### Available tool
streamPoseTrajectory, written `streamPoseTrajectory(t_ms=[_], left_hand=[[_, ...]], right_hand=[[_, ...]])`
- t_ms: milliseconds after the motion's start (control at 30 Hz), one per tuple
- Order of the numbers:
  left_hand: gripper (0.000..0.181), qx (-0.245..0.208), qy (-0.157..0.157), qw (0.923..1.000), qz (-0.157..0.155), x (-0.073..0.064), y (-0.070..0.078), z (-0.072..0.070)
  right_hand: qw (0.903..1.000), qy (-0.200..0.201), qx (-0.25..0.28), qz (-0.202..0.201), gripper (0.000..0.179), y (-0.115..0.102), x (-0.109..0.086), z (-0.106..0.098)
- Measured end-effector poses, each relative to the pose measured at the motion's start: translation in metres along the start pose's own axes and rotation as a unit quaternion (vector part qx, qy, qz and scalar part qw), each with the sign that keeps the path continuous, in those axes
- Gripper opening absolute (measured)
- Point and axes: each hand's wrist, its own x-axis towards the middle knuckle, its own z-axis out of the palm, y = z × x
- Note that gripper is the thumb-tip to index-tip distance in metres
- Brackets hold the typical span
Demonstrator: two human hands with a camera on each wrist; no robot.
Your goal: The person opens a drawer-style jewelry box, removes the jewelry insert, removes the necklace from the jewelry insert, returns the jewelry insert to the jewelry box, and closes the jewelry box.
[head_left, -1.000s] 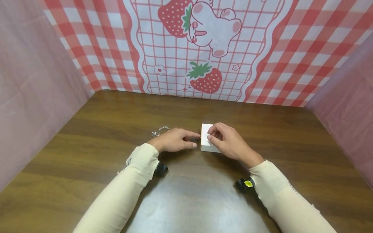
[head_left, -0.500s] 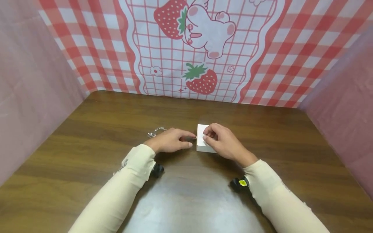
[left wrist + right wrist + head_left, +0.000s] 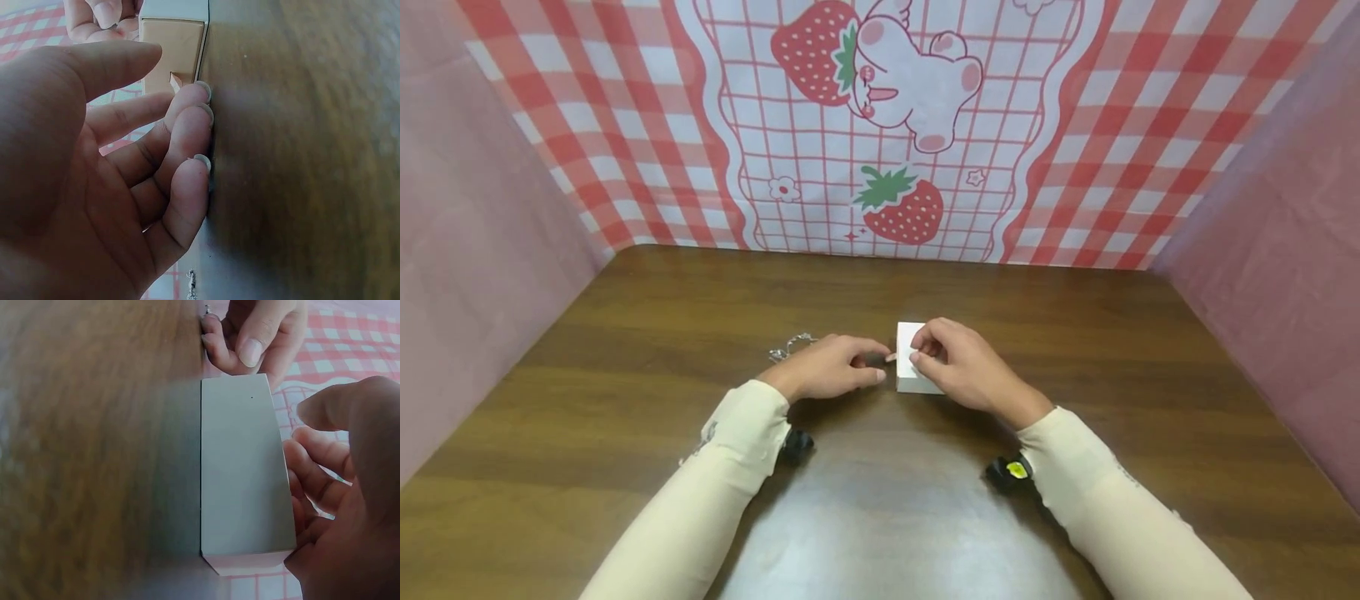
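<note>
A small white box lies on the table, its tan end turned to the left hand. From a slit in that end a short pale ribbon tab sticks out. The left hand is beside it, fingertips at the tab; the thumb stands apart, and whether two fingers pinch the tab is hidden. Over the box's top is the right hand, its fingers loosely bent against or just above the top face and its thumb apart. In the right wrist view the box's plain long side shows.
A silvery chain lies just behind the left wrist. The brown wooden table ends at a red checked strawberry cloth. Pink curtains hang at both sides.
The ribbon tab shows a little longer between the left fingertips and the box. Hands and box sit further left in the head view, as does the backdrop.
</note>
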Motion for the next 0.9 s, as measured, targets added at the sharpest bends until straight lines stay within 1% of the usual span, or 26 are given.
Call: streamPoseTrajectory(t_ms=[133, 267, 533, 733, 900], left_hand=[[0.045, -0.006, 0.003, 0.9999, -0.011, -0.002, 0.001, -0.001], [0.047, -0.025, 0.001, 0.9995, -0.018, -0.002, 0.001, -0.002], [0.047, -0.043, 0.004, 0.999, -0.014, -0.002, 0.001, 0.0], [0.045, -0.044, 0.012, 0.9989, -0.006, -0.001, 0.001, 0.0], [0.044, -0.04, 0.018, 0.999, -0.007, -0.002, 0.001, 0.0]], right_hand=[[1.0, -0.007, -0.002, -0.002, 0.008, -0.005, 0.001, -0.001], [0.9999, -0.012, 0.005, 0.0, 0.007, -0.01, 0.001, -0.005], [0.9993, -0.037, 0.002, 0.007, 0.009, -0.012, -0.001, -0.013], [0.9992, -0.029, -0.017, 0.02, 0.011, -0.012, -0.003, -0.024], [0.9991, -0.024, -0.029, 0.018, 0.011, -0.009, -0.003, -0.029]])
